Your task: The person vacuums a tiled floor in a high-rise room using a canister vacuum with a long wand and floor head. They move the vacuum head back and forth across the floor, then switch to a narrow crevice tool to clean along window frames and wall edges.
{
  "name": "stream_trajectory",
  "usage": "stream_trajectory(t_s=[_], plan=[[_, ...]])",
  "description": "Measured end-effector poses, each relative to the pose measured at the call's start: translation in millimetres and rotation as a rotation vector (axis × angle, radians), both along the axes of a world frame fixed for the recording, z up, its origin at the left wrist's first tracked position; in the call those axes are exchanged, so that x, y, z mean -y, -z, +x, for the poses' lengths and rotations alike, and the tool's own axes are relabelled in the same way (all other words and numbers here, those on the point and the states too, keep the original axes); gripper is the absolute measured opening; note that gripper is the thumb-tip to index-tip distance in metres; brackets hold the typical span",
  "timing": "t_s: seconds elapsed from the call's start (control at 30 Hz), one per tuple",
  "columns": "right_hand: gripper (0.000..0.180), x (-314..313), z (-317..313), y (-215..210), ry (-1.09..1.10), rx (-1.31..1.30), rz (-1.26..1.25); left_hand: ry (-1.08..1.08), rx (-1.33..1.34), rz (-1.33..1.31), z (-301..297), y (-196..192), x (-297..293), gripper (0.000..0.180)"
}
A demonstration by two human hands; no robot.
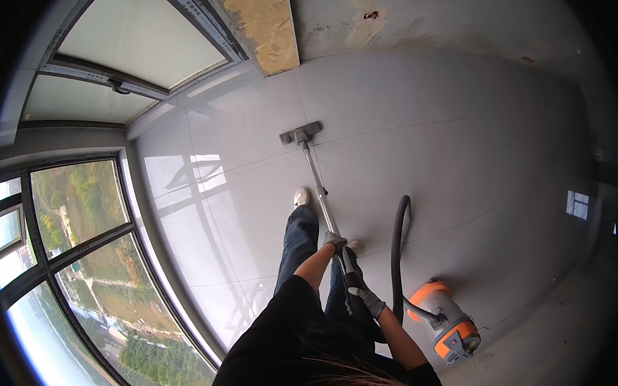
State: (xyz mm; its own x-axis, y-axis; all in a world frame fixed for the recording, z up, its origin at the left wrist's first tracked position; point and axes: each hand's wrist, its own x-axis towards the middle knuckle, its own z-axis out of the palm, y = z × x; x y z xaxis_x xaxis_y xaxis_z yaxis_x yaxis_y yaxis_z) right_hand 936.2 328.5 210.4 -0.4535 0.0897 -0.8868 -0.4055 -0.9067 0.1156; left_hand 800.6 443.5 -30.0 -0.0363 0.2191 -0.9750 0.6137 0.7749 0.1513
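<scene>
Both my hands, in grey gloves, are on the wand of a vacuum cleaner. My left hand (335,242) is wrapped round the lower end of the metal tube (327,210). Closer to my body, my right hand (368,300) grips the black handle (350,272). The tube runs away from me to a wide dark floor head (301,133), which rests on the grey tiles. A black hose (397,245) loops up on the right and leads to the orange and grey vacuum canister (448,323) standing on the floor.
Large glossy tiles (255,163) cover the floor. Windows (80,210) line the left side, with a framed glass door (136,40) at the far left. A yellowish board edge (261,25) and a bare stained wall (413,25) stand ahead. My shoe (302,197) is beside the tube.
</scene>
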Motion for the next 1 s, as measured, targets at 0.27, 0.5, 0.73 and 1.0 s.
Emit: stream_trajectory(t_s=[0.27, 0.5, 0.73, 1.0], plan=[[0.077, 143, 143, -93, -0.746, 0.575, 0.123, -0.559, 0.083, -0.289, 151, -8, 217, 0.042], [0.091, 41, 126, -18, -1.481, 0.802, 0.543, -0.94, 0.123, -0.045, 113, 25, 109, 0.029], [0.095, -221, -57, 75, -1.77, 0.717, 0.832, -1.251, 0.042, 0.139, -119, 58, -147, 0.021], [0.086, -411, -363, 104, -1.853, 0.478, 1.187, -1.396, -0.176, 0.371, -391, 68, -270, 0.027]])
